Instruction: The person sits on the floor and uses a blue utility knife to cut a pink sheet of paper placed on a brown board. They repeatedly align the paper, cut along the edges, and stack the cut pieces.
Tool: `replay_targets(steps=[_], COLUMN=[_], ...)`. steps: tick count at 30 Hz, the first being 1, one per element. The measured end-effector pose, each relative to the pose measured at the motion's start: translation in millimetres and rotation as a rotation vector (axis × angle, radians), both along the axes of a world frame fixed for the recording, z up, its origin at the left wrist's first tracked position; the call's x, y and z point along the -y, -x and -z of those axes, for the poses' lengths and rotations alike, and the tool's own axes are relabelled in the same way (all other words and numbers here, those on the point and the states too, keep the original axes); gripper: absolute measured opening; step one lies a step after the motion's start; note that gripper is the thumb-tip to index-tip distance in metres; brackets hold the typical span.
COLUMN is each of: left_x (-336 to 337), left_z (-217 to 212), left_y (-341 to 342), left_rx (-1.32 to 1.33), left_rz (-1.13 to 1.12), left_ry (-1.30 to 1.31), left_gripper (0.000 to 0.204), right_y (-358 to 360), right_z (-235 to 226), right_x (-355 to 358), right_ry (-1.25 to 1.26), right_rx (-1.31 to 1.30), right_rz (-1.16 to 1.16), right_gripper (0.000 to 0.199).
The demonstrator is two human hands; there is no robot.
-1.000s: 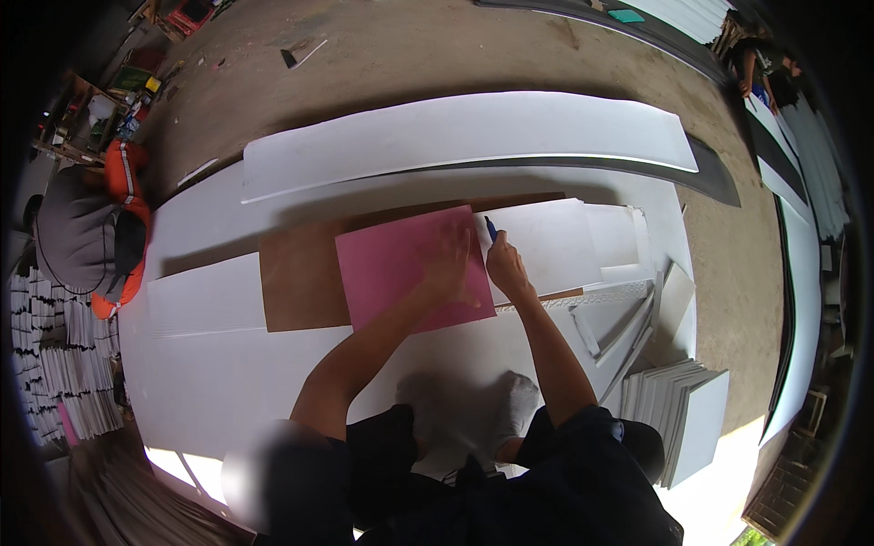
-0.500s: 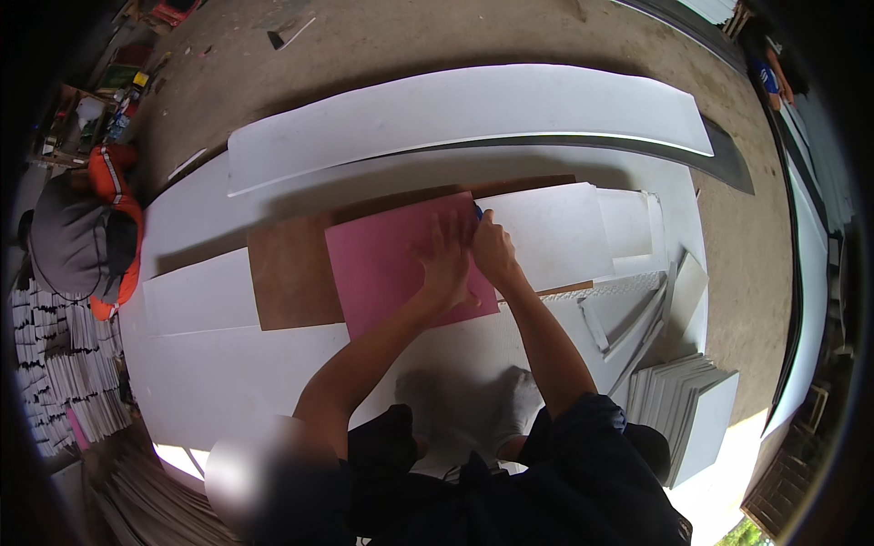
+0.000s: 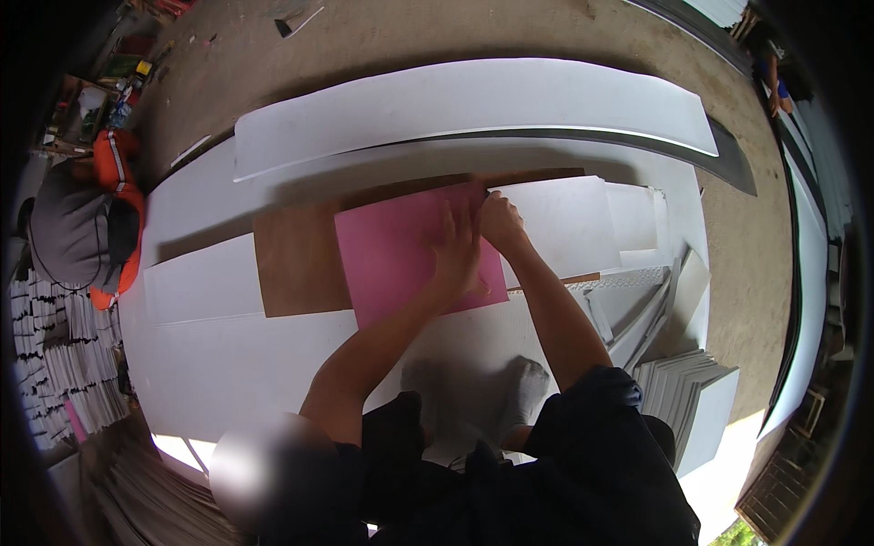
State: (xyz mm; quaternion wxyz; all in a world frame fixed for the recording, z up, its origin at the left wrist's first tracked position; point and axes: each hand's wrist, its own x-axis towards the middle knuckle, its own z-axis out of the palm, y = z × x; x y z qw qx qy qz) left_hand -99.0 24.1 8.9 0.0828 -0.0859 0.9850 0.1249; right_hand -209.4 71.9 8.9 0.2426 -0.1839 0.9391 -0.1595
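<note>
On the pink sheet (image 3: 387, 246) rests the left hand (image 3: 459, 253), right hand (image 3: 501, 221) alongside.

The square sheet (image 3: 387, 250) is plain pink, the smaller panel (image 3: 564, 227) white, the board (image 3: 300, 273) brown — the bag (image 3: 68, 227) grey, the cloth (image 3: 130, 171) orange with a pale stripe.
</note>
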Motion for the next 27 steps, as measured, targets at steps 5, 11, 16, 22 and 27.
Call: replay_targets(steps=[5, 11, 16, 22, 27], left_x=[-4, -2, 0, 4, 0], left_z=[3, -7, -9, -14, -8], left_y=[2, 5, 3, 2, 8], left_rx=[0.053, 0.199, 0.153, 0.192, 0.126], left_rz=[-0.026, -0.001, 0.026, -0.004, -0.045], left_ry=[0.141, 0.208, 0.147, 0.087, 0.057], left_gripper=[0.132, 0.129, 0.131, 0.13, 0.133], right_y=[-29, -100, -102, -38, -4], right_z=[-9, -7, -11, -40, -16], right_x=[-25, -97, -108, -53, -17], right_ry=[-0.05, -0.108, -0.111, 0.125, 0.142], right_rx=[0.117, 0.219, 0.222, 0.143, 0.053], right_rz=[0.033, -0.019, -0.032, 0.075, 0.034], right_gripper=[0.025, 0.019, 0.018, 0.025, 0.026])
